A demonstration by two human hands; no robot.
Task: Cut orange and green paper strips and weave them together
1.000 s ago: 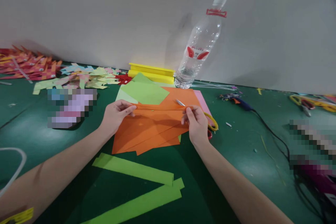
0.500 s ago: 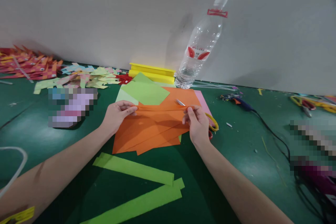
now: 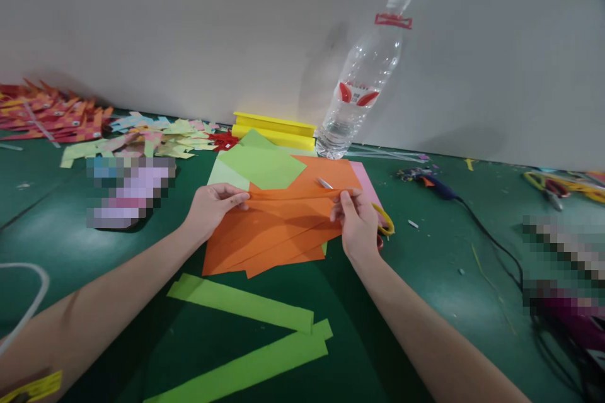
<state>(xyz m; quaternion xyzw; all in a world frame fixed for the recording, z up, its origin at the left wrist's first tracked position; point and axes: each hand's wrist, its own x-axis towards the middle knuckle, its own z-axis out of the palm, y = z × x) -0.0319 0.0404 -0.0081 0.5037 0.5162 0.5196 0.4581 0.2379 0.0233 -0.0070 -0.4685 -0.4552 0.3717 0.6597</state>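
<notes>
An orange paper strip (image 3: pixel 293 195), narrow and apparently folded lengthwise, stretches level between my two hands. My left hand (image 3: pixel 220 201) pinches its left end between thumb and fingers. The right end is pinched by my right hand (image 3: pixel 357 217). Beneath the strip lie several orange paper sheets (image 3: pixel 269 236), fanned out. A green sheet (image 3: pixel 265 160) rests behind them, with a pink sheet (image 3: pixel 365 176) at the right. Scissors (image 3: pixel 385 220) with yellow handles lie partly hidden behind my right hand; their metal tip shows beyond the strip.
Green paper strips (image 3: pixel 250 308) lie nearest me. A plastic bottle (image 3: pixel 357 88) leans at the wall beside folded yellow paper (image 3: pixel 274 132). Paper pieces (image 3: pixel 161 138) and a pile of red-orange paper shapes (image 3: pixel 57 113) are left. A corded glue gun (image 3: pixel 437 186) lies right, near a blurred phone-like object (image 3: pixel 135 195) across left.
Almost nothing differs. Both hands keep their pinch on the orange strip, with my right hand shifted very slightly to the right.
</notes>
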